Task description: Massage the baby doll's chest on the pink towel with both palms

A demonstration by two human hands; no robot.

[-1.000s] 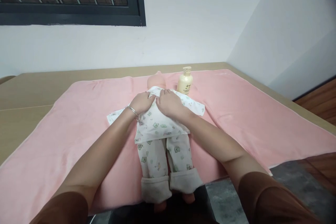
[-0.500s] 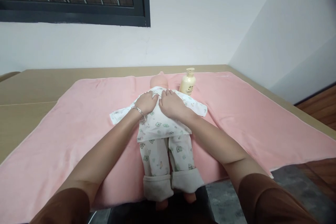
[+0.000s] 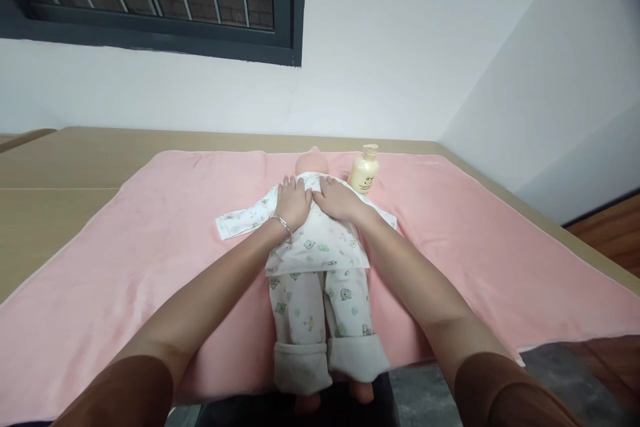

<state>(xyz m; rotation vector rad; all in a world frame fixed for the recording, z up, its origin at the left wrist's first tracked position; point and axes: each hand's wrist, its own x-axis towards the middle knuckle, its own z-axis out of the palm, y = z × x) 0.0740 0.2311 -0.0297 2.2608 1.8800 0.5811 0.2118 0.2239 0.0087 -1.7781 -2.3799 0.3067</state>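
A baby doll in a white printed top and matching trousers lies on a pink blanket, its head away from me and its feet at the near edge. My left hand rests flat on the upper left of the top, fingers spread, a silver bracelet at the wrist. On the upper right of the top lies my right hand, palm down with fingers stretched out. The two thumbs nearly meet at the middle. Neither hand grips anything.
A cream pump bottle stands on the blanket just right of the doll's head. The blanket covers a tan table set against a white wall, with a dark-framed barred window above. Near the table's front is a dark seat.
Both hands have shifted slightly over the doll's upper body, and the left hand's fingers now point more forward and lie flatter. The camera view has tilted and moved a little.
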